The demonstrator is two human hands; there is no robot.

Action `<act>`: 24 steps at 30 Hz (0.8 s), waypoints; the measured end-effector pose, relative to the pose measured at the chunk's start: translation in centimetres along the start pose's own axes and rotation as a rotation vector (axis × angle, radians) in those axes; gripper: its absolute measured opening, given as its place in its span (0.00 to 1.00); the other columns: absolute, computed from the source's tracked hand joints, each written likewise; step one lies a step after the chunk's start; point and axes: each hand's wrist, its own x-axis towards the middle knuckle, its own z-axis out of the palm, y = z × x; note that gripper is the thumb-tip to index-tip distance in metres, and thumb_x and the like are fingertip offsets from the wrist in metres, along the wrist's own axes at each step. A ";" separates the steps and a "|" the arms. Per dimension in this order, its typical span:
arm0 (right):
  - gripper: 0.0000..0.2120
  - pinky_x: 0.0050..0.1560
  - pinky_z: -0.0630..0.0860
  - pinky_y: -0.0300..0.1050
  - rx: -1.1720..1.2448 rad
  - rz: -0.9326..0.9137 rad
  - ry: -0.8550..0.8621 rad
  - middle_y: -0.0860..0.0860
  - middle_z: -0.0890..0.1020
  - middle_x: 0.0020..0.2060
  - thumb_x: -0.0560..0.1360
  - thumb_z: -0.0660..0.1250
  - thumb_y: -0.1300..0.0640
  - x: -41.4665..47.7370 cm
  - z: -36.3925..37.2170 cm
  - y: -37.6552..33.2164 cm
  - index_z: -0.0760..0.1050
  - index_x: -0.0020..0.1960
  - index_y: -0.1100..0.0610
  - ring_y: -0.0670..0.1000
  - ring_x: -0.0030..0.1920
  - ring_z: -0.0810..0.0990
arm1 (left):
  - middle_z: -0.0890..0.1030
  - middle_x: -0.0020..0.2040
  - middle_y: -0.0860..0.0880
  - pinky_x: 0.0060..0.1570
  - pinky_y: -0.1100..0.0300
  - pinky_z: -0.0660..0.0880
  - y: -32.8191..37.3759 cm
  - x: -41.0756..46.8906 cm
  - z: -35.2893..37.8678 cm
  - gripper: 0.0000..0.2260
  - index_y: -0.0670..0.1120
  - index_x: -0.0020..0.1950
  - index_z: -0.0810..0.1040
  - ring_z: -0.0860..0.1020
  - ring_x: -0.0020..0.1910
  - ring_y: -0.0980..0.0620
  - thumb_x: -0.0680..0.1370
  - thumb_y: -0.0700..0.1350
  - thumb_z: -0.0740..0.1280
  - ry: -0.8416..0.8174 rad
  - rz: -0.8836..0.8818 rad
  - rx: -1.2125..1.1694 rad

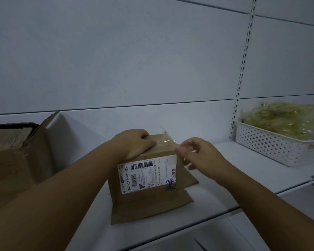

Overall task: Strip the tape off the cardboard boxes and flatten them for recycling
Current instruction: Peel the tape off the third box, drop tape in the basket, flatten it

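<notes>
A small brown cardboard box stands on the white shelf, its bottom flaps splayed out and a white shipping label facing me. My left hand lies on the box's top, fingers bent over it. A strip of clear tape lifts off the top right edge. My right hand pinches the tape's end at the box's right corner.
A large open cardboard box sits at the left on the same shelf. At the right a white perforated basket holds a heap of crumpled clear tape. A slotted upright and white back panels rise behind.
</notes>
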 end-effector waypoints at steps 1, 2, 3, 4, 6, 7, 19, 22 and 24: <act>0.26 0.39 0.79 0.43 0.177 0.102 -0.112 0.50 0.82 0.43 0.69 0.62 0.35 0.0 -0.3 0.2 0.77 0.51 0.57 0.48 0.38 0.81 | 0.77 0.61 0.50 0.53 0.57 0.67 -0.1 -0.1 -0.1 0.22 0.51 0.66 0.71 0.72 0.53 0.55 0.77 0.60 0.57 -0.010 0.021 -0.020; 0.26 0.40 0.79 0.45 0.312 0.177 -0.200 0.53 0.83 0.42 0.72 0.59 0.36 0.0 -0.6 0.4 0.79 0.49 0.58 0.50 0.39 0.82 | 0.76 0.62 0.51 0.53 0.59 0.65 -0.1 -0.2 -0.2 0.22 0.52 0.67 0.71 0.71 0.53 0.55 0.77 0.61 0.58 -0.025 0.044 -0.041; 0.25 0.41 0.78 0.45 0.393 0.219 -0.247 0.54 0.84 0.41 0.74 0.58 0.38 0.0 -0.8 0.6 0.79 0.48 0.59 0.51 0.39 0.82 | 0.76 0.63 0.52 0.55 0.60 0.65 -0.2 -0.3 -0.3 0.22 0.53 0.67 0.71 0.71 0.54 0.56 0.76 0.61 0.59 -0.048 0.070 -0.064; 0.23 0.40 0.77 0.45 0.439 0.243 -0.262 0.54 0.84 0.40 0.75 0.58 0.39 0.1 -0.9 0.8 0.79 0.47 0.58 0.52 0.39 0.82 | 0.75 0.63 0.54 0.56 0.60 0.64 -0.2 -0.4 -0.3 0.23 0.55 0.67 0.71 0.71 0.55 0.57 0.75 0.62 0.59 -0.074 0.098 -0.085; 0.23 0.38 0.77 0.45 0.465 0.281 -0.254 0.54 0.83 0.38 0.75 0.58 0.38 0.5 -1.1 0.9 0.78 0.48 0.57 0.52 0.37 0.83 | 0.75 0.61 0.58 0.57 0.61 0.65 -0.1 -0.5 -0.3 0.22 0.58 0.65 0.72 0.72 0.56 0.59 0.74 0.64 0.60 -0.109 0.148 -0.117; 0.24 0.38 0.78 0.45 0.447 0.292 -0.244 0.54 0.83 0.38 0.74 0.58 0.37 0.8 -1.2 0.9 0.77 0.49 0.57 0.52 0.36 0.83 | 0.76 0.59 0.60 0.57 0.61 0.66 0.0 -0.5 -0.3 0.20 0.59 0.64 0.73 0.73 0.55 0.61 0.74 0.64 0.60 -0.113 0.162 -0.133; 0.08 0.42 0.70 0.28 -0.162 -0.204 -0.189 0.40 0.82 0.44 0.75 0.67 0.53 4.5 -1.8 -1.5 0.83 0.49 0.52 0.35 0.42 0.79 | 0.78 0.58 0.59 0.58 0.62 0.68 0.4 0.0 -0.1 0.14 0.58 0.64 0.74 0.74 0.55 0.62 0.81 0.53 0.55 -0.109 0.108 -0.127; 0.08 0.41 0.68 0.28 -0.392 -0.413 -0.041 0.44 0.83 0.46 0.76 0.65 0.55 4.5 -1.5 -2.1 0.83 0.49 0.53 0.41 0.42 0.77 | 0.78 0.58 0.58 0.57 0.62 0.68 0.3 0.1 -0.1 0.14 0.58 0.65 0.73 0.74 0.55 0.61 0.81 0.53 0.55 -0.095 0.068 -0.118; 0.09 0.41 0.69 0.32 -0.456 -0.480 0.015 0.46 0.83 0.45 0.78 0.62 0.55 4.3 -1.6 -2.3 0.81 0.49 0.53 0.44 0.42 0.77 | 0.77 0.59 0.57 0.56 0.63 0.67 0.1 0.2 -0.2 0.15 0.57 0.65 0.72 0.74 0.56 0.60 0.81 0.54 0.55 -0.073 0.033 -0.103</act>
